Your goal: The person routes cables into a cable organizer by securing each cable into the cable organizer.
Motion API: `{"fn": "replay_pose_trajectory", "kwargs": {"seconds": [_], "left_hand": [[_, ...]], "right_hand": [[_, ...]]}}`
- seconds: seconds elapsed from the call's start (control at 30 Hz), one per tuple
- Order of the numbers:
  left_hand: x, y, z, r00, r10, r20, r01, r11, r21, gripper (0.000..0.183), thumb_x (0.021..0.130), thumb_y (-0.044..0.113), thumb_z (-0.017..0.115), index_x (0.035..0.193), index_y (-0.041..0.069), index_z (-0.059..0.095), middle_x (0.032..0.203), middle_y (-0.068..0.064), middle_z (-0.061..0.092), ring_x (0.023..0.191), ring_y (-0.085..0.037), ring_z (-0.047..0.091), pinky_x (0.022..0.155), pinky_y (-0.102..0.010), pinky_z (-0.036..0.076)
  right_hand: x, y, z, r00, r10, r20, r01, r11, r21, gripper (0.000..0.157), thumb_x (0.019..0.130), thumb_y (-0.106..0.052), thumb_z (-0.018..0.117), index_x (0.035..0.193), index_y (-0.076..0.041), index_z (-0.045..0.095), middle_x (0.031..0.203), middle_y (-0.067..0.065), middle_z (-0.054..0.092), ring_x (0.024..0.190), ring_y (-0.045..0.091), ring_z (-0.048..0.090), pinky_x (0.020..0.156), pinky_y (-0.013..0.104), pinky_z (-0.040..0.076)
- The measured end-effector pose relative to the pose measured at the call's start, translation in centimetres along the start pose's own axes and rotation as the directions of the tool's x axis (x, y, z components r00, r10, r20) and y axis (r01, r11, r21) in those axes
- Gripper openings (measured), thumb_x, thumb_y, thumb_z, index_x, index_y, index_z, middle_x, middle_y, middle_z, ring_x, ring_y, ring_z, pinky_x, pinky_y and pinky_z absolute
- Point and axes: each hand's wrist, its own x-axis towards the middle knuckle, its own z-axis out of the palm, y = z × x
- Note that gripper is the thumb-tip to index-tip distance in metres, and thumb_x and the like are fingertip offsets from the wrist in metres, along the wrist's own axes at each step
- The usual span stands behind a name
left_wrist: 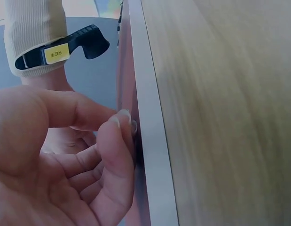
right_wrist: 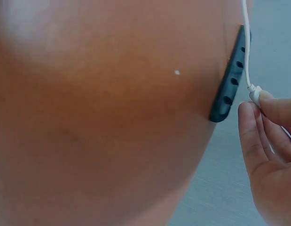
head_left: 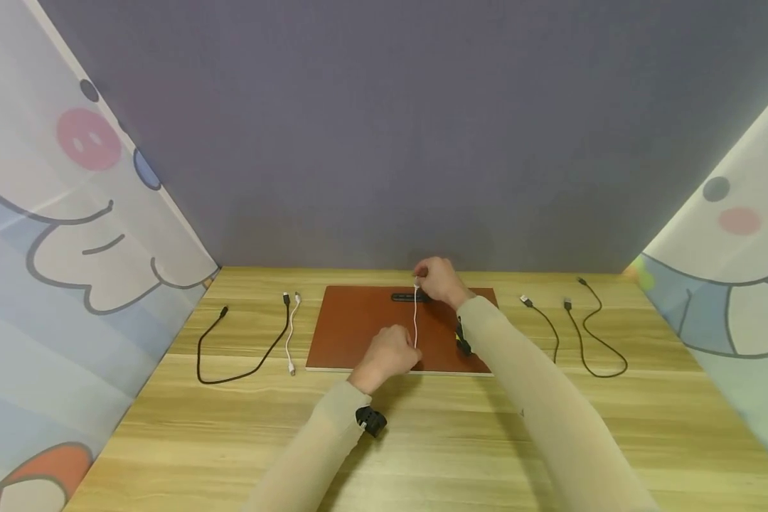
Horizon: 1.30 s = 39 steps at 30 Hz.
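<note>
A white cable [head_left: 415,320] runs down over a reddish-brown board [head_left: 345,323]. At its far end my right hand [head_left: 444,283] pinches the white plug [right_wrist: 256,94] between thumb and fingers. This plug is beside a black slotted cable holder [right_wrist: 226,87] at the board's far edge. My left hand [head_left: 389,350] is at the board's near edge, where the cable's lower end meets its fingers. In the left wrist view, the left thumb and fingertips [left_wrist: 118,155] press together close to the board's pale edge; the cable end between them is hidden.
Left of the board lie a black cable [head_left: 243,375] and a short white cable [head_left: 289,341]. Two black cables [head_left: 547,320] [head_left: 585,355] lie to the right. A grey panel [head_left: 384,142] rises behind the wooden table [head_left: 461,441], with printed curtains at both sides.
</note>
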Motion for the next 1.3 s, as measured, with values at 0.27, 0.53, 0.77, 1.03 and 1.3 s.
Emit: {"fn": "replay_pose_trajectory", "kwargs": {"seconds": [0.27,0.53,0.77,1.03,1.3], "left_hand": [[-0.1,-0.2,0.3,0.999,0.016,-0.028,-0.017,1.000,-0.008,0.046,0.089,0.010,0.066,0.049,0.016,0.044,0.039,0.005,0.044,0.034,-0.008,0.036,0.039,-0.022,0.025],[-0.1,-0.2,0.2,1.000,0.023,-0.019,-0.024,1.000,-0.019,0.046,0.089,0.011,0.066,0.049,0.017,0.044,0.038,0.005,0.044,0.034,-0.008,0.036,0.040,-0.023,0.026],[-0.2,0.2,0.2,0.999,0.032,-0.005,-0.032,0.998,-0.047,0.045,0.093,0.013,0.067,0.053,0.016,0.046,0.040,0.004,0.047,0.035,-0.009,0.039,0.040,-0.023,0.028],[0.2,0.8,0.8,1.000,0.021,0.007,-0.020,0.998,-0.061,0.036,0.094,0.015,0.067,0.060,0.012,0.055,0.046,-0.001,0.056,0.038,-0.013,0.043,0.042,-0.025,0.032],[0.2,0.7,0.6,1.000,-0.023,0.007,0.023,0.999,-0.029,0.032,0.094,0.018,0.069,0.064,0.010,0.060,0.052,-0.003,0.060,0.044,-0.016,0.049,0.045,-0.027,0.036]], "right_hand": [[0.2,0.2,0.6,1.000,0.006,-0.004,-0.006,1.000,-0.021,0.022,0.100,-0.008,0.064,0.120,-0.002,0.071,0.115,0.014,0.069,0.108,0.032,0.063,0.087,0.042,0.054],[0.4,0.2,1.0,1.000,-0.004,-0.014,0.004,1.000,-0.023,0.021,0.099,-0.008,0.065,0.118,-0.003,0.072,0.115,0.014,0.069,0.107,0.031,0.064,0.087,0.042,0.055],[0.2,0.1,0.8,1.000,0.001,-0.006,-0.001,1.000,-0.020,0.023,0.100,-0.006,0.064,0.121,-0.002,0.071,0.117,0.015,0.068,0.109,0.032,0.063,0.088,0.041,0.055],[0.2,-0.2,0.9,1.000,0.000,-0.008,0.000,0.999,-0.040,0.023,0.100,-0.006,0.063,0.121,-0.002,0.071,0.116,0.015,0.068,0.108,0.032,0.063,0.088,0.041,0.054],[0.7,-0.1,1.1,1.000,-0.008,-0.016,0.008,0.999,-0.046,0.020,0.099,-0.006,0.064,0.117,-0.003,0.073,0.113,0.013,0.069,0.106,0.031,0.063,0.088,0.042,0.054]]}}
